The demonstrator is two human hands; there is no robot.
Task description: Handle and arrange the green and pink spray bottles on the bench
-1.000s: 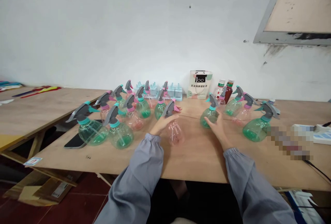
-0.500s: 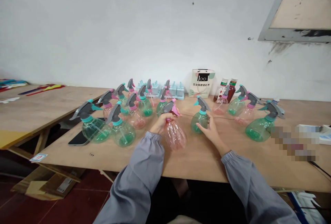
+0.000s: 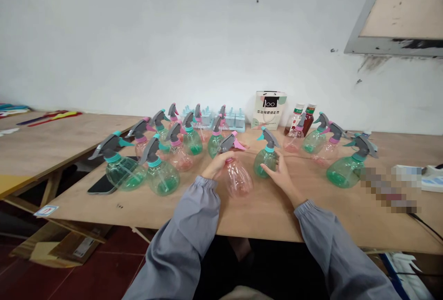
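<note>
My left hand (image 3: 219,163) is wrapped round the neck of a pink spray bottle (image 3: 238,180), which leans with its top to the left. Its pink trigger points right. To the right, my right hand (image 3: 278,169) grips the side of a green spray bottle (image 3: 265,164) with a turquoise collar, thumb in front; some fingers are hidden behind it. On the left stand several green and pink spray bottles, the nearest being a green one (image 3: 163,180). More stand on the right, among them a green one (image 3: 342,172) and a pink one (image 3: 325,153).
A paper bag (image 3: 269,111), light-blue racks (image 3: 235,121) and two labelled bottles (image 3: 309,120) stand by the wall. A dark phone (image 3: 102,184) lies at the left of the wooden table (image 3: 256,219). A white device (image 3: 432,177) is at the far right.
The view has shifted slightly. The pink bottle in my left hand has tilted a little more, its base moving right. My right hand keeps its hold on the green bottle.
</note>
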